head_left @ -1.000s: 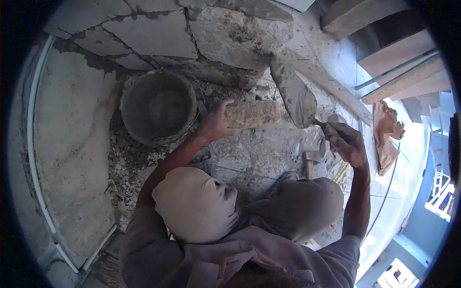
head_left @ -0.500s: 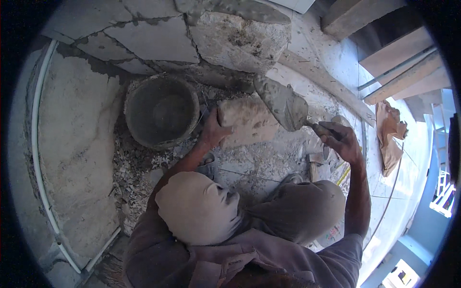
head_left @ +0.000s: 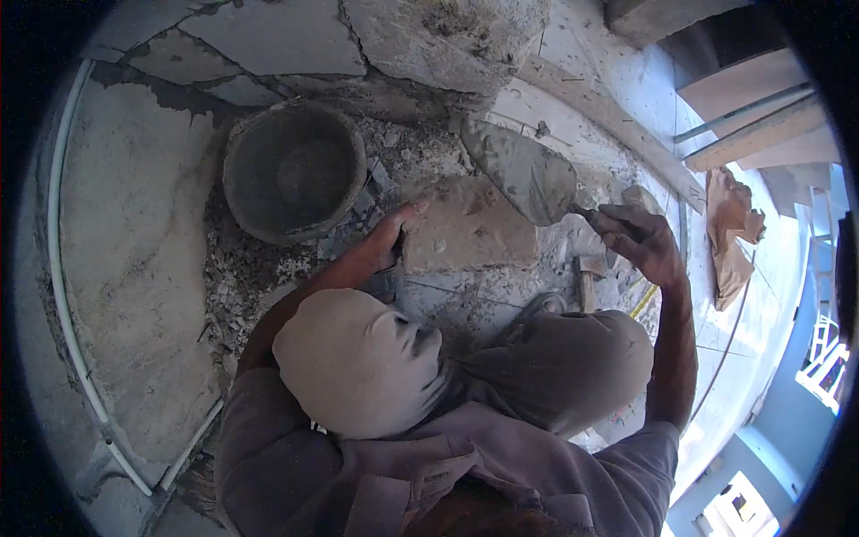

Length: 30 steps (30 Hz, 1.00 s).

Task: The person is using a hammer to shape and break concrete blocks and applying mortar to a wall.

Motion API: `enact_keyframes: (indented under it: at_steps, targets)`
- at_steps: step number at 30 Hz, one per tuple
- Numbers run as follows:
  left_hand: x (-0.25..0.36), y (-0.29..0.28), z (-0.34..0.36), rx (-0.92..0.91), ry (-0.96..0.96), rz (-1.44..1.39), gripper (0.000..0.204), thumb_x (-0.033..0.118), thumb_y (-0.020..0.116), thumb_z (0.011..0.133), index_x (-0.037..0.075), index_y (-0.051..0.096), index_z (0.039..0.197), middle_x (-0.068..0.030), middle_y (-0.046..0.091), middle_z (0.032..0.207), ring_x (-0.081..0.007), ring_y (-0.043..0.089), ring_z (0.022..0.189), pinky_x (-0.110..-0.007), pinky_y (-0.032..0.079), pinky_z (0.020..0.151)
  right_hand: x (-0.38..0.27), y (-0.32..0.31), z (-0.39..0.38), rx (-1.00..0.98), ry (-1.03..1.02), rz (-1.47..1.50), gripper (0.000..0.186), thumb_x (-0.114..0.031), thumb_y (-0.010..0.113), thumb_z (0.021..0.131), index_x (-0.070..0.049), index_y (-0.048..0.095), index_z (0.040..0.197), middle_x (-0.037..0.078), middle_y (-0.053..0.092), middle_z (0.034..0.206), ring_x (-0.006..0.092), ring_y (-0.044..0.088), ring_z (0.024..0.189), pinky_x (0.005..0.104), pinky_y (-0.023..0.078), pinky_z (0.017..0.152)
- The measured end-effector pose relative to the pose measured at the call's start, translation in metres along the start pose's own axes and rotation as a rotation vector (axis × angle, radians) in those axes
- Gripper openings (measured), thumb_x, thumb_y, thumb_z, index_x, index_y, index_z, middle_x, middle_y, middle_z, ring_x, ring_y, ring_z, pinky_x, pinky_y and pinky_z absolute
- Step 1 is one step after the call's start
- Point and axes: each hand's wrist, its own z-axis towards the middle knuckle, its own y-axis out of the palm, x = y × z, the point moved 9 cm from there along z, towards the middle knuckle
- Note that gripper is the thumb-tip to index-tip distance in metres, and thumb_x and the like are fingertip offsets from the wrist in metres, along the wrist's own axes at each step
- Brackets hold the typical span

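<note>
A rough, pale stone block [head_left: 474, 234] stands before my knees, its broad face toward me. My left hand [head_left: 392, 234] holds it by the left edge, fingers bent round the upper corner. My right hand [head_left: 641, 240] is closed round the handle of a trowel [head_left: 526, 172]. The trowel's blade, smeared with grey mortar, slants over the block's upper right corner; whether the two touch I cannot tell. Left of the block sits a round mortar bucket [head_left: 295, 174], grey and crusted inside.
Broken rubble [head_left: 259, 277] surrounds the bucket. A hammer [head_left: 588, 279] lies on the tiles right of the block. Stone cladding [head_left: 277, 40] rises beyond, with a long board [head_left: 617, 134] at its right. Crumpled brown paper [head_left: 732, 237] lies farther right; a white pipe [head_left: 67, 295] runs along the left.
The stone block has turned so more of its flat face shows, with my left hand still at its edge. The mortar on the trowel looks thinner and smoother. The whole view has shifted slightly.
</note>
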Motion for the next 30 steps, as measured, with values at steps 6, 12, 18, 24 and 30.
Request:
enact_keyframes:
  at_steps: [6, 12, 18, 24, 30]
  targets:
    - [0.059, -0.017, 0.002, 0.130, 0.580, 0.639, 0.076, 0.030, 0.073, 0.066, 0.001, 0.037, 0.126, -0.0148, 0.051, 0.118, -0.0270, 0.052, 0.105, -0.038, 0.041, 0.091, -0.005, -0.001, 0.008, -0.003, -0.056, -0.123, 0.038, -0.017, 0.069, 0.078, -0.001, 0.060, 0.111, 0.009, 0.064, 0.093, 0.0133, 0.058, 0.082, 0.0275, 0.046, 0.075]
    - [0.075, -0.018, -0.008, 0.086, 0.810, 1.078, 0.087, 0.021, 0.080, 0.054, 0.001, 0.034, 0.126, -0.0153, 0.048, 0.120, -0.0263, 0.047, 0.111, -0.037, 0.037, 0.096, -0.020, -0.002, 0.017, 0.020, -0.092, -0.100, 0.042, -0.013, 0.069, 0.077, 0.004, 0.056, 0.113, 0.009, 0.062, 0.097, 0.0144, 0.056, 0.089, 0.0281, 0.045, 0.080]
    - [0.040, -0.068, 0.002, -0.023, 0.662, 0.851, 0.095, 0.012, 0.079, 0.053, 0.002, 0.027, 0.131, -0.0154, 0.044, 0.125, -0.0243, 0.044, 0.116, -0.036, 0.033, 0.100, -0.042, 0.010, 0.020, 0.085, -0.279, -0.299, 0.039, -0.011, 0.070, 0.075, 0.003, 0.058, 0.109, 0.012, 0.060, 0.096, 0.0196, 0.058, 0.086, 0.0299, 0.046, 0.075]
    - [0.034, -0.060, -0.002, 0.088, 0.620, 1.003, 0.097, 0.014, 0.078, 0.055, 0.001, 0.022, 0.133, -0.0168, 0.047, 0.123, -0.0262, 0.044, 0.117, -0.036, 0.032, 0.100, -0.041, 0.054, 0.028, 0.117, -0.396, -0.880, 0.038, -0.012, 0.069, 0.070, -0.013, 0.060, 0.107, 0.009, 0.058, 0.093, 0.0281, 0.060, 0.082, 0.0377, 0.050, 0.068]
    - [0.032, -0.053, 0.003, 0.152, 0.695, 0.921, 0.092, 0.016, 0.076, 0.058, 0.001, 0.025, 0.132, -0.0170, 0.048, 0.121, -0.0258, 0.046, 0.115, -0.036, 0.034, 0.098, -0.046, 0.056, 0.019, 0.237, -0.544, -0.924, 0.028, -0.012, 0.069, 0.073, -0.011, 0.062, 0.100, 0.008, 0.057, 0.086, 0.0259, 0.058, 0.072, 0.0372, 0.046, 0.058]
